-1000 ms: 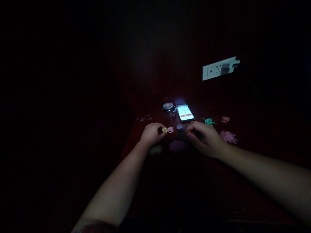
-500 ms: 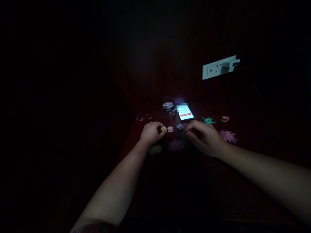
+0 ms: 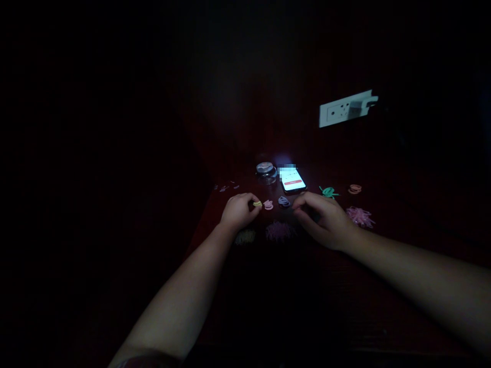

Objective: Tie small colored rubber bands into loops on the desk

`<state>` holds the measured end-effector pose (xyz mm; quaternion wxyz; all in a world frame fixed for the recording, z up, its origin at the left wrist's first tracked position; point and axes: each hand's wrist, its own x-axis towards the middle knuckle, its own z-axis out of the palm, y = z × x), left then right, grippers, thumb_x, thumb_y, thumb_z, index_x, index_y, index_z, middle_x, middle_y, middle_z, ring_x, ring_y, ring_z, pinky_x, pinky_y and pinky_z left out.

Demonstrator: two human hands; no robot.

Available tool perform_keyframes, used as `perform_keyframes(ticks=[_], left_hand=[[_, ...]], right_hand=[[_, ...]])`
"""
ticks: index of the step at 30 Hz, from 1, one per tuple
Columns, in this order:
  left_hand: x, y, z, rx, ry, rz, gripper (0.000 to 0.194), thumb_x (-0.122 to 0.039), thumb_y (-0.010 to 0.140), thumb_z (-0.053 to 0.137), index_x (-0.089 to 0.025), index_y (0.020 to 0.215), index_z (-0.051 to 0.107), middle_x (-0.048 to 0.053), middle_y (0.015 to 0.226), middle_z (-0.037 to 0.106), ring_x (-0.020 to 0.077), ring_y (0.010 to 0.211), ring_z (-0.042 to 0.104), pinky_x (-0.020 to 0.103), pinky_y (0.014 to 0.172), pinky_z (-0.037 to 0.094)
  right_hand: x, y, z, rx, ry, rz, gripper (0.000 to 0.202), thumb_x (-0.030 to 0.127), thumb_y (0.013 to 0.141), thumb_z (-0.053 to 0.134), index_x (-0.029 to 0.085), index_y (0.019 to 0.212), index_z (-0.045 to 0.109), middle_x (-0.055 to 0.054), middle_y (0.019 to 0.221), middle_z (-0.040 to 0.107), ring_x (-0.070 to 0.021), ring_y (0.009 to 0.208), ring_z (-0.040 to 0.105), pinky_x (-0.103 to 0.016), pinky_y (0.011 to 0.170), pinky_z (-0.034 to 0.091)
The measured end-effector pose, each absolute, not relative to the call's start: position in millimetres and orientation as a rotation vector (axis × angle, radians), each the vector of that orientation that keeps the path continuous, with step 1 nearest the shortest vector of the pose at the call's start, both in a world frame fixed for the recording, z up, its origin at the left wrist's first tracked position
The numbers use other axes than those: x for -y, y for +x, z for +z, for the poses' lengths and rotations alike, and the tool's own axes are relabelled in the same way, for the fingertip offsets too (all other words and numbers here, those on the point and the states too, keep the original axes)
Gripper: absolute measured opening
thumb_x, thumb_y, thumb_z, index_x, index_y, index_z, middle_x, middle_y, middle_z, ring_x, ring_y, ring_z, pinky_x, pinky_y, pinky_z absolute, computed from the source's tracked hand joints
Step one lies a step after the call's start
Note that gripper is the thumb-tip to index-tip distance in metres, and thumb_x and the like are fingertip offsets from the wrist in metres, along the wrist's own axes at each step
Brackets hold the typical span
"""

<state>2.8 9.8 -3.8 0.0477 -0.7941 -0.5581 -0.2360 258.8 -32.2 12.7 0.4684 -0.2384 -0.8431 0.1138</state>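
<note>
My left hand pinches at a small bunch of yellow rubber bands with thumb and forefinger. Pink rubber bands lie just right of its fingertips. My right hand has thumb and forefinger drawn together beside a little pile of bluish-purple rubber bands; whatever is in that pinch is too small and dark to make out. Nearer me, in shadow, are a heap of yellowish bands and a heap of purple-pink bands.
A lit phone lies behind my hands, with a lidded clear jar to its left. Green bands, orange bands and a pink heap are at right. A socket panel with a plug is on the wall.
My left thumb and forefinger have closed in on the yellow rubber bands, which show less now. My right hand has hardly moved. The view has shifted slightly.
</note>
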Motion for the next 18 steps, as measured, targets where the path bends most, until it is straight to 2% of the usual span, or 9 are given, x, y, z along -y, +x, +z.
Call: perform_keyframes(ticks=[9,14,18], left_hand=[[-9,0,-3,1.691,-2.386,-0.758,0.021,-0.037,0.083,0.064,-0.023,0.099,0.066,0.003,0.1,0.071,0.022,0.096,0.064,0.034,0.088,0.051],[-12,-12,-1,1.769,-2.296,-0.873,0.022,-0.024,0.091,0.047,-0.022,0.101,0.066,0.003,0.107,0.071,0.0207,0.102,0.064,0.034,0.095,0.049],[-15,-21,-3,1.888,-2.239,-0.885,0.026,-0.02,0.091,0.043,-0.021,0.101,0.068,0.003,0.107,0.072,0.0209,0.102,0.065,0.034,0.096,0.05]], right_hand=[[33,259,14,2.065,-0.576,0.303,0.006,0.019,0.09,0.051,0.019,0.085,0.055,-0.002,0.074,0.06,-0.0144,0.064,0.052,-0.028,0.058,0.039],[32,259,13,2.051,-0.554,0.3,0.006,0.018,0.09,0.051,0.019,0.085,0.054,-0.002,0.074,0.06,-0.0145,0.065,0.053,-0.029,0.058,0.04],[32,259,12,2.054,-0.564,0.303,0.005,0.016,0.088,0.052,0.02,0.086,0.054,-0.002,0.076,0.061,-0.0146,0.065,0.052,-0.029,0.059,0.04]])
